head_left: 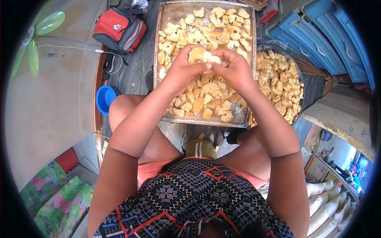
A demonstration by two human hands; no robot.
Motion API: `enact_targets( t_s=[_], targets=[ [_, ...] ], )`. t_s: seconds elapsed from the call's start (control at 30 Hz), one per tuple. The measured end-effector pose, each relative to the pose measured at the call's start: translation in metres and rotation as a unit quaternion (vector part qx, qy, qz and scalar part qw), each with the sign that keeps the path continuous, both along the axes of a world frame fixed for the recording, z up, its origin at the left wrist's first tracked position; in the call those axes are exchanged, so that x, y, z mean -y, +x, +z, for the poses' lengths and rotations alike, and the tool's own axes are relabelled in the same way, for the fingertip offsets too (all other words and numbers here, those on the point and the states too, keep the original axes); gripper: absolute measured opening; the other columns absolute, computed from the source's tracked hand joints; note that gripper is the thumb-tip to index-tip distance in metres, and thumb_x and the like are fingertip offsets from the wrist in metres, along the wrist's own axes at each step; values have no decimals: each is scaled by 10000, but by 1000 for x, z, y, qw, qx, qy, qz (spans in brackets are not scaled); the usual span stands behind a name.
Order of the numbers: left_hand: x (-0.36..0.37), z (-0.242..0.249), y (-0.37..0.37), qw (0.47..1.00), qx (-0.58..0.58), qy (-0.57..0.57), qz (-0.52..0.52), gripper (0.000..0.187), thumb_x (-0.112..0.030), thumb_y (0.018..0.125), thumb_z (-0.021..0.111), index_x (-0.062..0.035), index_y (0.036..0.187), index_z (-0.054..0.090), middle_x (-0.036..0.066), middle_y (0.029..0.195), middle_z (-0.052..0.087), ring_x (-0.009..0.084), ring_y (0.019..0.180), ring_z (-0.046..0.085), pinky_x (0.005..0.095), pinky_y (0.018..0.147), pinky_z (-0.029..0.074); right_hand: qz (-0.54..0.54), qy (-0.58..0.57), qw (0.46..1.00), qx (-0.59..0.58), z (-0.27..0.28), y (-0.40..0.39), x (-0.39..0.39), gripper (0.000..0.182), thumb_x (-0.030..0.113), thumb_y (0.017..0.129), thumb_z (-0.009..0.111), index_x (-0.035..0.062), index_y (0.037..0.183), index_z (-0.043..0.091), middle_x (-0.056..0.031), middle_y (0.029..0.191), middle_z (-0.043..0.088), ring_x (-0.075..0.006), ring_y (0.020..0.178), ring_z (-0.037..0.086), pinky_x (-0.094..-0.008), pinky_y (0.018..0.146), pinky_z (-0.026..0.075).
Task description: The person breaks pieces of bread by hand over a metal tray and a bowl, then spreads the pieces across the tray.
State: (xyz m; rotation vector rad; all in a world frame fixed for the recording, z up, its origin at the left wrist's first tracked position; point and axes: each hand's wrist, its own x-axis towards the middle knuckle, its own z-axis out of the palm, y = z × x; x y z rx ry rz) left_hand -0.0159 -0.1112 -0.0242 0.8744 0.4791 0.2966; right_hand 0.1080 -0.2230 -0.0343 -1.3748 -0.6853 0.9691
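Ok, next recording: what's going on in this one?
A seated person holds a chunk of bread between both hands, left hand and right hand, over a tray. Loose pieces, pale and browned, are spread across the tray. Just to its right, a round tub holds many more chunks. Whether the held chunk is already split in two is hard to tell.

A dark top (pixel 186 194) printed with geometric motifs — white star shapes, small diamonds, red zigzags, touches of blue — falls over coral-pink shorts (pixel 152 170). The left hand (pixel 184 67) and right hand (pixel 235 67) are bare. What may be black footwear (pixel 234 137) shows by the right leg (pixel 252 156), too shadowed to be sure
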Motion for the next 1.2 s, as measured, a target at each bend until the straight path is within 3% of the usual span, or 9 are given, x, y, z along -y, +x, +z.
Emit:
enact_targets(
  t_s=[0.1, 0.17, 0.2, 0.3, 0.5, 0.57, 0.87, 1.07, 1.2],
  targets=[
    [0, -5, -2, 991, -31, 132, -6, 299, 51, 779, 573, -61, 1042, 486, 44, 925, 570, 138, 841, 578, 263, 704, 486, 30, -35, 990, 131, 4, 7, 4, 234, -2, 769, 584, -44, 999, 598, -87, 864, 634, -126, 806, 620, -253, 709, 484],
    [-4, -2, -5, 993, -16, 119, -18, 291, 80, 775, 552, -54, 1027, 498, 41, 917, 577, 134, 845, 579, 263, 737, 480, 71, -93, 989, -87, 27, 12, 5, 223, 0, 766, 588, -18, 987, 609, -82, 865, 632, -144, 761, 643, -274, 717, 485],
    [-8, -2, -6, 993, -16, 119, -19, 291, 80, 775, 552, -54, 1027, 498, 41, 917, 577, 134, 845, 579, 263, 737, 480, 70, -93, 989, -87, 34, 18, 6, 223, 0, 766, 588, -18, 987, 609, -82, 865, 632, -144, 761, 643, -274, 717, 485],
    [-22, 2, -7, 994, 16, 63, 85, 292, 75, 756, 596, -38, 1006, 496, 30, 872, 579, 107, 795, 569, 245, 714, 470, -62, -117, 989, 58, 39, 51, 16, 239, -15, 791, 570, 6, 1028, 594, -77, 867, 633, -125, 732, 615, -248, 705, 501],
    [-24, 6, -9, 997, 30, 57, 52, 304, 8, 807, 562, -23, 1100, 486, 71, 988, 594, 155, 864, 587, 319, 723, 505, 61, -258, 914, 308, 23, 85, 47, 349, 25, 729, 605, 15, 1077, 577, -57, 892, 620, -128, 764, 569, -257, 710, 465],
    [-25, 4, -10, 997, 27, 52, 45, 301, 0, 811, 562, -23, 1101, 485, 71, 986, 594, 157, 860, 587, 321, 703, 509, 40, -259, 889, 375, 11, 85, 50, 335, 52, 680, 635, 36, 1013, 601, -110, 845, 630, -187, 762, 604, -287, 676, 475],
    [-30, -1, -11, 998, -4, 56, 39, 311, -27, 816, 566, -31, 1115, 481, 68, 986, 593, 153, 859, 580, 303, 661, 512, 22, -307, 909, 283, 22, 98, 56, 220, 18, 693, 607, 3, 911, 589, -69, 717, 589, -128, 659, 571, -274, 615, 472],
    [-23, 3, -10, 999, -6, 45, 7, 362, -70, 835, 542, -40, 1184, 450, 68, 1055, 573, 163, 905, 576, 302, 678, 515, 31, -201, 934, 293, -5, 100, 60, 245, 32, 676, 661, -5, 902, 574, -40, 764, 567, -117, 656, 539, -267, 611, 464],
    [-21, 1, -10, 1000, 4, 25, -8, 411, -85, 847, 499, -45, 1245, 406, 79, 1132, 539, 190, 976, 557, 341, 721, 512, 40, -260, 936, 232, -3, 93, 57, 259, 51, 672, 690, 2, 896, 570, -44, 791, 566, -130, 669, 542, -268, 631, 460]
  ],
)
